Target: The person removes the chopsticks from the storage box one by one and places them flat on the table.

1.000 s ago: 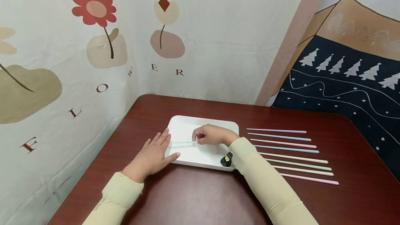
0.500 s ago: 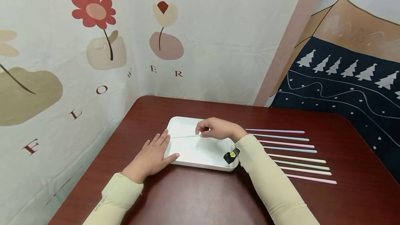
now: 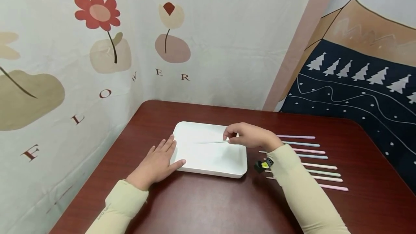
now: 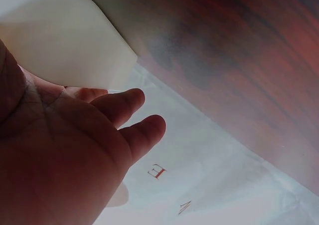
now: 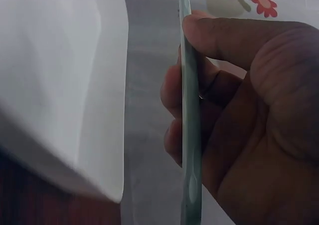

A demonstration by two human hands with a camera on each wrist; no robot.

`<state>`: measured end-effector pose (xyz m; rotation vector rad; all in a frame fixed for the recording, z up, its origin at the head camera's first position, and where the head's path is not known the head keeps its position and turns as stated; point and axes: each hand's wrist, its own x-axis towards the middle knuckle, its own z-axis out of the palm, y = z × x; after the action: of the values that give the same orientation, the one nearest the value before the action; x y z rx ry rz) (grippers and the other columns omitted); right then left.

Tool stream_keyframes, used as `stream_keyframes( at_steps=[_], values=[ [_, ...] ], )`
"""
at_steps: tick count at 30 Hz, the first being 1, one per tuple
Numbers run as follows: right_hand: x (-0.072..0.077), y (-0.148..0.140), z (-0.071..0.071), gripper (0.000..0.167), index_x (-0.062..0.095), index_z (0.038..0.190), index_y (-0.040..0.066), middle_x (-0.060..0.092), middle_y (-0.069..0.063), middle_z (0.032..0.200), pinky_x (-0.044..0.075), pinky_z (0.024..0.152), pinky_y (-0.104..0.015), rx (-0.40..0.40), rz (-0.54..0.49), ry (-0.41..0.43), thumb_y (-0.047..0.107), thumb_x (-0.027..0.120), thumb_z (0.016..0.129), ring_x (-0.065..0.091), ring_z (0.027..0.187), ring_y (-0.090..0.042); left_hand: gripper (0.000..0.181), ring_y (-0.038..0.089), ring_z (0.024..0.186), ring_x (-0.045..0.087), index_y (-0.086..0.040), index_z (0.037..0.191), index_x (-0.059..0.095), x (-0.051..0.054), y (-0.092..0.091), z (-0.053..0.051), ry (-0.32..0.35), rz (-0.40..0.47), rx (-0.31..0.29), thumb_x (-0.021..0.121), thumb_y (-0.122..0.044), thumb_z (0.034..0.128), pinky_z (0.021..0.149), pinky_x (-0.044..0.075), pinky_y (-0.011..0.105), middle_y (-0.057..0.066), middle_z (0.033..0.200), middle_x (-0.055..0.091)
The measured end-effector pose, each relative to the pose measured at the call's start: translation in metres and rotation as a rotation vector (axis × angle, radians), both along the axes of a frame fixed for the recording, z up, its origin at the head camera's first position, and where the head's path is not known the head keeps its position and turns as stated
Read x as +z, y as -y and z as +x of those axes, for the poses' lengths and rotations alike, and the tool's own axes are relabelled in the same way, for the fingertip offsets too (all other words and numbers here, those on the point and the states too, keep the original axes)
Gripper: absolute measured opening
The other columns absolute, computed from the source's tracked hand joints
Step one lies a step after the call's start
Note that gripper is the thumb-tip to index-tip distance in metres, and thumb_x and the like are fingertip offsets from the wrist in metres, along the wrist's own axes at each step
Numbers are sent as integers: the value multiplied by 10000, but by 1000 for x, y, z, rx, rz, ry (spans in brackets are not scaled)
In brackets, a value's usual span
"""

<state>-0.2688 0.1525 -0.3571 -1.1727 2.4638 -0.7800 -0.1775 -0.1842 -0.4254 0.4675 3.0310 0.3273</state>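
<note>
A pale green chopstick [image 3: 211, 142] is pinched between the thumb and fingers of my right hand [image 3: 248, 135], over the right part of the white tray [image 3: 201, 161]. Its thin end points left across the tray. In the right wrist view the chopstick [image 5: 191, 135] runs along my curled fingers, beside the tray's wall [image 5: 107, 110]. My left hand [image 3: 157, 161] rests at the tray's left edge with fingers straight and spread. The left wrist view shows its fingers [image 4: 144, 135] beside the tray's outer side [image 4: 75, 45].
Several chopsticks in pink, blue, cream, green and purple, such as a pink one [image 3: 334, 187], lie in a row right of the tray, partly behind my right forearm. The reddish-brown table [image 3: 201, 205] meets printed cloth walls [image 3: 227, 46] behind and at the left.
My right hand has lifted the pale green chopstick from the tray and carried it to the right, drawing its thin end away from my left hand. The left hand stays at the tray's edge.
</note>
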Motion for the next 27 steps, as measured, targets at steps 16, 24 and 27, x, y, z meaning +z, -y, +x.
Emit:
stream_keyframes(
  at_steps=[16,24,27],
  values=[
    [-13,-145,51,147,645,1000,186,591,71,911,479,724,-281,-150,36,-18,46,611,972,548,845,-113,929,449,1456,209,43,1532,293,-1,0,-2,3,6,-16,401,-685,965,1120,194,659,165,1639,148],
    [-27,-191,95,76,625,987,180,555,87,859,435,631,-272,-188,37,79,107,602,995,520,782,-68,947,453,1453,214,48,1532,287,-2,1,-2,1,5,-17,367,-705,962,1118,192,662,170,1639,140],
    [-33,-201,105,89,627,988,209,564,103,860,428,630,-258,-195,58,89,122,606,995,521,786,-53,953,458,1449,220,52,1528,293,-1,1,-2,-4,8,-20,357,-712,961,1115,196,665,177,1636,145]
  ],
)
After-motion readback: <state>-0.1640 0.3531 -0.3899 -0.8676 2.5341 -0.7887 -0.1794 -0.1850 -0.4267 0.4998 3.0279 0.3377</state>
